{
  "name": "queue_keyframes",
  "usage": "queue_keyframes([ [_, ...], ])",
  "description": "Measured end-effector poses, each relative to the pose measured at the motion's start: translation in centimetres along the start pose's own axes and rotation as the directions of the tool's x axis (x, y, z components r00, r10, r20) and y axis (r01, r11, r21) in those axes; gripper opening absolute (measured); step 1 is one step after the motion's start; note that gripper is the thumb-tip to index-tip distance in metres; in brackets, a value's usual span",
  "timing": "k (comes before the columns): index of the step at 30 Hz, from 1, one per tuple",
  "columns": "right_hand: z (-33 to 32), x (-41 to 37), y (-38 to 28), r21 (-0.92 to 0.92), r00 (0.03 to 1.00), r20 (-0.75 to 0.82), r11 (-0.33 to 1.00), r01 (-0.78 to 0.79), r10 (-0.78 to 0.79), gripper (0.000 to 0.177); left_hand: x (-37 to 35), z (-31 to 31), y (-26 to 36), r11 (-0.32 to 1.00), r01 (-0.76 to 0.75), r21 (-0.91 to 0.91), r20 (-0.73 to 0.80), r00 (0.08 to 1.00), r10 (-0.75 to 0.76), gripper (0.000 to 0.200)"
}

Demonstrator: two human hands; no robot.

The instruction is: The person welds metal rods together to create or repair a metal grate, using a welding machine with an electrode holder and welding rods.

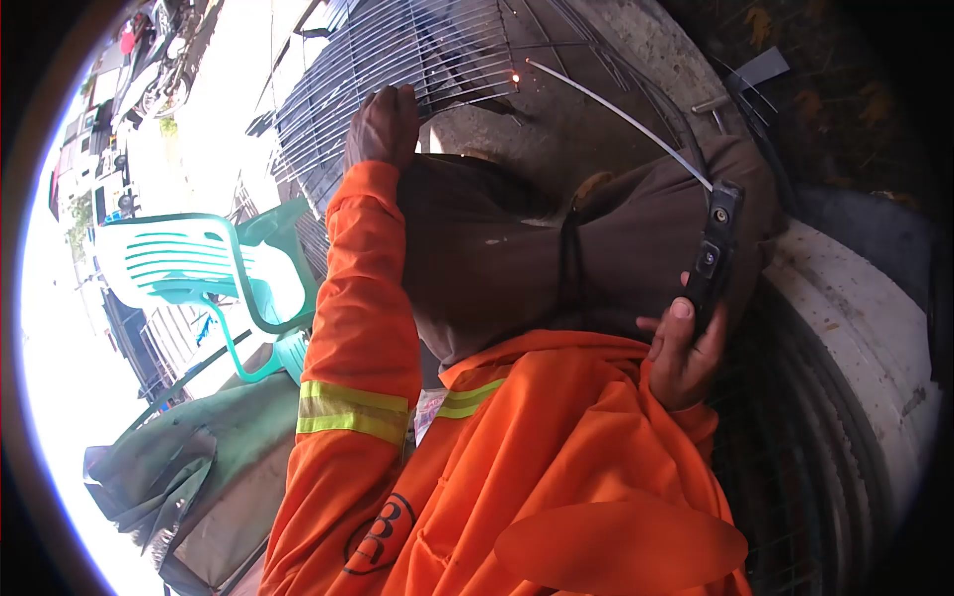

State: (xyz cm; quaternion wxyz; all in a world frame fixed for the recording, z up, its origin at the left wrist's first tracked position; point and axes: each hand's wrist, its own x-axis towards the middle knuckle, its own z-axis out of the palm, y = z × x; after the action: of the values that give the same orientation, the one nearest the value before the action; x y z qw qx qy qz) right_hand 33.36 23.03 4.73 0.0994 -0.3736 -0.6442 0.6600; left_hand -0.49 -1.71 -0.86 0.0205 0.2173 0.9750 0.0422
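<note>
My left hand (pixel 386 127) is closed at the near edge of a metal wire grid (pixel 397 60), fingers curled over its bars. In my right hand (pixel 686 346) is a black welding electrode holder (pixel 714 253), tilted upward above my right knee. A long pale welding rod (pixel 621 116) is clamped in it and reaches up and left. Its tip glows orange, a little apart from the grid. On the grid's right edge a small bright orange spot (pixel 516 78) glows.
A green plastic chair (pixel 234 268) stands at the left, beside a dark green cloth cover (pixel 229 437). Loose metal rods (pixel 636 84) lie beyond my right knee. A tyre-like dark ring (pixel 825 427) is at the lower right. Motorcycles (pixel 164 89) stand far left.
</note>
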Motion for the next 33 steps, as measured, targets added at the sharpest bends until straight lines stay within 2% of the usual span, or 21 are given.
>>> queue_keyframes([
  [1, 0.0, 0.0, -0.2, -0.004, 1.000, -0.001, 1.000, 0.008, -0.008, 0.043, 0.0, 0.0, -0.1, 0.998, 0.037, 0.042, 0.078, 0.996, -0.040, 0.038],
  [2, 0.0, 0.0, -0.5, 0.008, 1.000, -0.005, 1.000, -0.002, 0.002, 0.043, -0.1, 0.2, -0.2, 0.999, 0.040, 0.035, 0.070, 0.997, -0.042, 0.038],
  [5, -0.2, 0.2, -1.4, 0.066, 1.000, -0.001, 0.998, -0.014, 0.014, 0.041, -0.5, 0.3, -0.4, 0.996, 0.055, -0.065, -0.004, 0.998, -0.056, 0.038],
  [7, -0.2, 0.4, -2.0, 0.112, 1.000, 0.023, 0.994, -0.018, 0.016, 0.040, -1.3, -1.0, 1.3, 0.963, 0.176, -0.202, 0.010, 0.984, -0.178, 0.037],
  [8, 0.0, 0.5, -2.3, 0.102, 0.999, -0.023, 0.994, -0.029, 0.031, 0.040, -1.6, -1.1, 0.8, 0.968, 0.112, -0.225, -0.002, 0.993, -0.115, 0.037],
  [9, 0.2, 0.5, -2.7, 0.094, 0.997, -0.066, 0.995, -0.038, 0.044, 0.041, -2.0, -0.4, 0.7, 0.967, 0.052, -0.249, -0.128, 0.988, -0.086, 0.029],
  [11, 0.2, 0.5, -3.2, 0.090, 0.999, -0.030, 0.996, -0.025, 0.028, 0.044, -2.3, -0.6, 0.7, 0.957, 0.083, -0.276, -0.064, 0.992, -0.104, 0.030],
  [13, 0.6, 0.6, -3.6, 0.052, 0.992, -0.113, 0.998, -0.046, 0.051, 0.048, -3.0, -2.1, 1.7, 0.953, 0.176, -0.248, 0.001, 0.983, -0.182, 0.032],
  [15, 0.6, 0.8, -4.4, -0.001, 0.988, -0.151, 0.999, -0.045, 0.044, 0.050, -3.6, -2.4, 1.5, 0.957, 0.147, -0.252, 0.011, 0.989, -0.150, 0.033],
  [16, 0.6, 1.2, -4.8, 0.017, 0.985, -0.168, 0.999, -0.032, 0.035, 0.051, -3.8, -2.5, 1.1, 0.952, 0.166, -0.255, -0.020, 0.984, -0.177, 0.033],
  [18, -0.1, 2.1, -5.8, 0.102, 0.980, -0.185, 0.993, -0.057, 0.075, 0.046, -3.9, -2.4, 1.2, 0.945, 0.117, -0.307, 0.030, 0.993, -0.113, 0.032],
  [20, -1.1, 3.7, -6.6, 0.126, 0.981, -0.188, 0.991, -0.035, 0.058, 0.044, -4.0, -1.4, 0.9, 0.936, 0.102, -0.338, -0.015, 0.993, -0.114, 0.032],
  [22, -2.0, 5.1, -7.5, 0.299, 0.977, -0.186, 0.953, -0.040, 0.099, 0.034, -4.2, -2.0, 1.0, 0.939, 0.095, -0.331, -0.017, 0.994, -0.106, 0.033],
  [23, -2.8, 6.0, -7.6, 0.296, 0.979, -0.187, 0.955, -0.021, 0.079, 0.034, -4.2, -2.3, 1.0, 0.936, 0.090, -0.340, -0.035, 0.994, -0.108, 0.033],
  [27, -6.1, 10.2, -6.8, 0.294, 0.991, -0.114, 0.955, -0.038, 0.075, 0.027, -4.3, -3.4, 1.3, 0.925, 0.159, -0.346, 0.118, 0.985, -0.125, 0.036],
  [28, -6.6, 11.4, -6.1, 0.363, 0.995, -0.056, 0.930, -0.052, 0.078, 0.026, -4.2, -3.7, 1.4, 0.916, 0.189, -0.353, 0.176, 0.975, -0.133, 0.036],
  [31, -7.5, 14.9, -4.5, 0.469, 0.993, 0.088, 0.876, -0.108, 0.075, 0.024, -4.2, -3.5, 1.2, 0.906, 0.168, -0.389, 0.116, 0.984, -0.133, 0.036],
  [33, -7.6, 16.8, -3.7, 0.540, 0.981, 0.194, 0.833, -0.122, 0.018, 0.024, -4.3, -3.6, 0.9, 0.900, 0.164, -0.403, 0.092, 0.986, -0.138, 0.035],
])
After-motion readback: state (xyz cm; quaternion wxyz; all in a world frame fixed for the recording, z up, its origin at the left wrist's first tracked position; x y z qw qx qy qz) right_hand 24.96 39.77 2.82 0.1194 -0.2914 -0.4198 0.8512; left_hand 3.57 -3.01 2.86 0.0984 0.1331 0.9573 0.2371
